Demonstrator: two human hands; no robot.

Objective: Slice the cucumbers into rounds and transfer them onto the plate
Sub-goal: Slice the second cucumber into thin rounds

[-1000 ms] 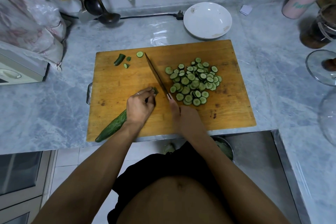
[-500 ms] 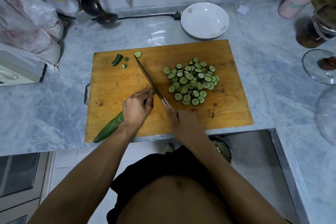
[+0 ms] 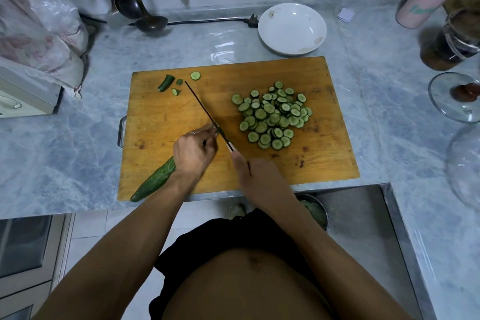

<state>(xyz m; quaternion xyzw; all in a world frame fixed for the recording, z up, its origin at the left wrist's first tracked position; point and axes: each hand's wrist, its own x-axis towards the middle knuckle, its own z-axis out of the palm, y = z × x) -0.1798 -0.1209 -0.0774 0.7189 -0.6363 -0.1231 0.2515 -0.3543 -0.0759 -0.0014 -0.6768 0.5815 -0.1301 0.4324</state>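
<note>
Cucumber (image 3: 155, 180), long and dark green, lies at an angle across the near left corner of the wooden cutting board (image 3: 335, 153), its uncut tip reaching just past the board's front edge. The left hand (image 3: 193, 152) rests on top of its far end, fingers curled down and pressed together over the vegetable, so the cut face is hidden under the fingertips. The right hand (image 3: 255, 176) is closed around the handle of a kitchen knife (image 3: 205, 112), forefinger stretched along the top toward the blade. The thin blade runs away from the person at a slant, its heel right beside the left fingertips and its point ending near the far left scraps.

Cut rounds (image 3: 274, 117) sit in a loose overlapping heap on the right half of the board, well apart from the blade. Near the far left edge lie a stubby cucumber end piece (image 3: 166, 82), two small offcuts (image 3: 177, 87) beside it, and a single round (image 3: 195, 75).

Beyond the board's far edge a white plate (image 3: 292, 28) stands on the grey marble counter (image 3: 78, 143), holding no slices, only a few smears at its rim. A black power cord (image 3: 207, 21) runs along the wall to the plate's left, toward a dark ladle (image 3: 145, 14). A glass lid (image 3: 457, 97) rests on the counter at the right.
</note>
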